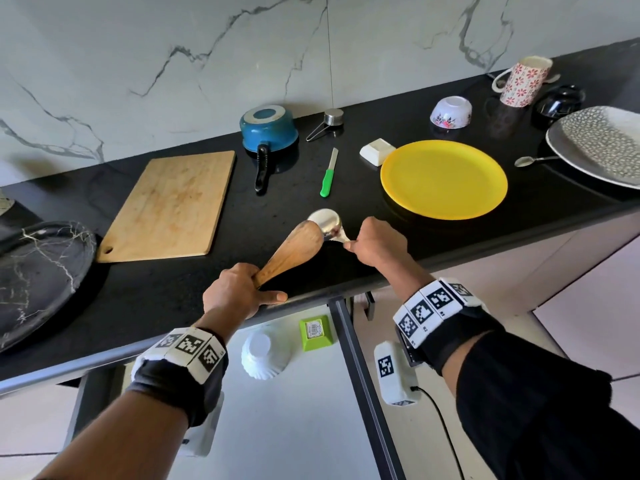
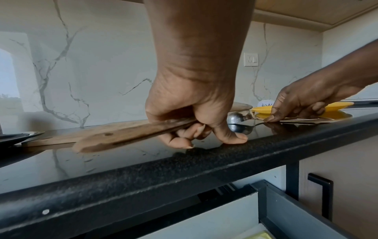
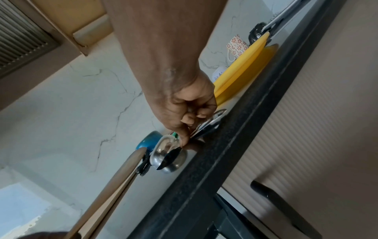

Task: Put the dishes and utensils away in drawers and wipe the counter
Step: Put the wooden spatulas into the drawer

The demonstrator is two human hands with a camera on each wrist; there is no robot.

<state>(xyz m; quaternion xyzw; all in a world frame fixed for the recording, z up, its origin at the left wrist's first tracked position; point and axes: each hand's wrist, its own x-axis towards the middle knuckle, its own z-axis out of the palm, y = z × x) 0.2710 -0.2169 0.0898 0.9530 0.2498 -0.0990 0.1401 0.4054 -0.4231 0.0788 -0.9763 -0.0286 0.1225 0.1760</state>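
On the black counter point(image 1: 166, 299) near its front edge, my left hand point(image 1: 242, 292) grips the handle of a wooden spatula point(image 1: 294, 249), its blade raised over a large steel spoon point(image 1: 327, 221). My right hand point(image 1: 375, 242) pinches that spoon's handle low against the counter. In the left wrist view the left hand point(image 2: 194, 113) wraps the spatula point(image 2: 122, 135), thumb on the counter edge. The right wrist view shows the right hand point(image 3: 190, 110) pinching the spoon point(image 3: 163, 153). Below, an open drawer point(image 1: 294, 427) holds a white bowl point(image 1: 265, 355) and a green box point(image 1: 317, 332).
Further back lie a wooden cutting board point(image 1: 173, 202), blue saucepan point(image 1: 268, 128), green-handled knife point(image 1: 327, 178), steel measuring cup point(image 1: 332, 119) and yellow plate point(image 1: 443, 180). At right stand a flowered mug point(image 1: 523, 81), small bowls, a patterned plate point(image 1: 602, 143) and teaspoon point(image 1: 530, 161). A black marbled plate point(image 1: 38, 271) sits left.
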